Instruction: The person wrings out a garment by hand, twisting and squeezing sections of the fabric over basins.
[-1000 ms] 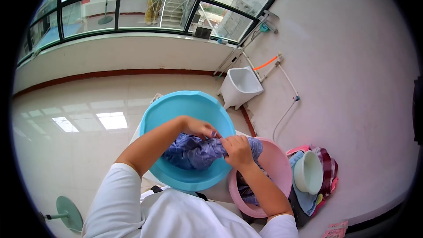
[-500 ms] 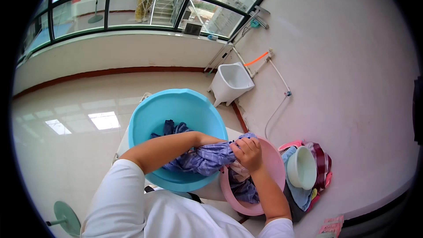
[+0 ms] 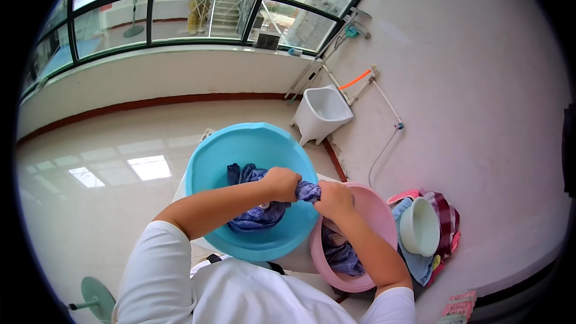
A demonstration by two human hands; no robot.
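Note:
My left hand (image 3: 282, 183) and my right hand (image 3: 335, 199) are both closed around a blue-purple checked cloth (image 3: 308, 192). Between the two fists a short stretch of it shows, bunched tight like a rope. More blue-purple fabric (image 3: 255, 219) lies heaped in the blue basin (image 3: 210, 162), below my left forearm; whether it is all one piece is hidden. My right hand is over the gap where the blue basin meets the pink basin (image 3: 381, 216). Crumpled dark blue and pinkish fabric (image 3: 343, 258) sits inside the pink basin, partly behind my right forearm.
On the right, a pale green basin (image 3: 419, 228) rests on a pile of clothes (image 3: 447, 219) by the wall. A white mop sink (image 3: 324, 111) stands in the far corner, with an orange hose (image 3: 355, 79) and poles (image 3: 306, 78) near it. A green round stool (image 3: 99, 297) is at lower left.
My left hand has come up into view and my right hand has lowered slightly. The loose, wide bundle of cloth is now gathered into a tight, narrow twist between both fists.

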